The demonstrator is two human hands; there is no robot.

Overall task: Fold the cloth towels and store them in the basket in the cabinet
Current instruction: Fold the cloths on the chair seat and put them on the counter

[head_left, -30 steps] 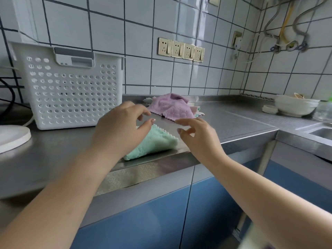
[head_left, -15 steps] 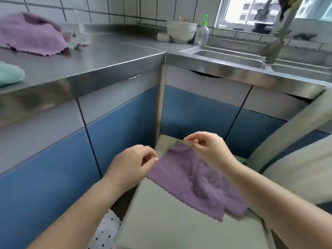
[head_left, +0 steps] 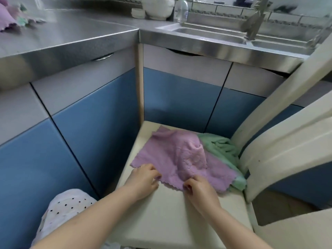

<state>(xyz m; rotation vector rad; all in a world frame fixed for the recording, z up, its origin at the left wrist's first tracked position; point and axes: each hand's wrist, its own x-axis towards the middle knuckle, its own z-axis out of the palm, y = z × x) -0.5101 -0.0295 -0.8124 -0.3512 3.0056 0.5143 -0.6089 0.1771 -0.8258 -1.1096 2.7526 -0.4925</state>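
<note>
Head view: both grips pinch purple towel (head_left: pixel 181 159) on chair seat (head_left: pixel 161 212) beside blue cabinets (head_left: pixel 93 141).

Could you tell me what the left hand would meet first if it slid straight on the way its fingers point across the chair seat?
The left hand already touches the near edge of the purple towel. Going on, it would likely push under or bunch that towel, then reach the green towel behind it.
</note>
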